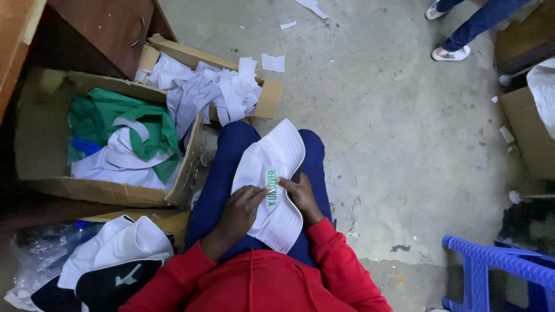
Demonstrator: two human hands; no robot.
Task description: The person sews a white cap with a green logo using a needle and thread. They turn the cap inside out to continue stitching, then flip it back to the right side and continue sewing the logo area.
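Seated over blue-trousered knees, the person rests a white cap [272, 190] on the lap, left hand [243, 209] and right hand [300, 195] each with a grip pinching its green lettering, beside a cardboard box [40, 133] of cloth.

Counted: 2 cardboard boxes [104, 193] at 9 o'clock, 1 white cap [272, 185] at centre, 1 blue plastic stool [497, 268] at 4 o'clock, 2 shoes [450, 54] at 1 o'clock.
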